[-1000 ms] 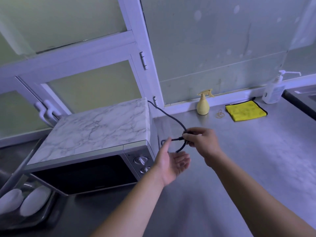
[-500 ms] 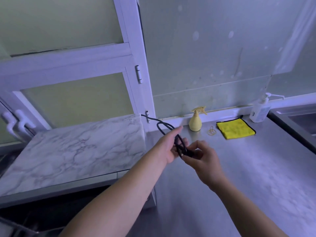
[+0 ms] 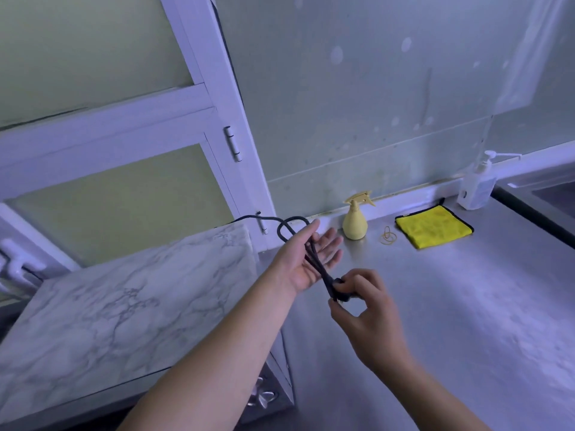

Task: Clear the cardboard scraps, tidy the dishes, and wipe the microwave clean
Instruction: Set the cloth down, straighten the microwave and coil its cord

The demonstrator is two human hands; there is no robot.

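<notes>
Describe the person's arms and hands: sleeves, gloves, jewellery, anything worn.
Both arms are bare as far as the frame shows: no sleeve covers the left forearm or the right forearm. The left hand and the right hand wear no gloves, and no ring, watch or wristband is visible.

Just the one head cam here, wide-angle, looking forward and down at the counter point(image 3: 435, 321). It's rolled a bit, so the window frame point(image 3: 217, 119) leans across the upper left and the wall fills the upper right. Both forearms come in from the bottom edge. The left hand point(image 3: 306, 259) and right hand point(image 3: 370, 312) sit close up at dead centre on the cord point(image 3: 325, 276). The microwave point(image 3: 124, 300) top fills the lower left, cut off by the edge. The spray bottle point(image 3: 354, 223) and cloth point(image 3: 432, 227) sit further back, right of centre.
</notes>
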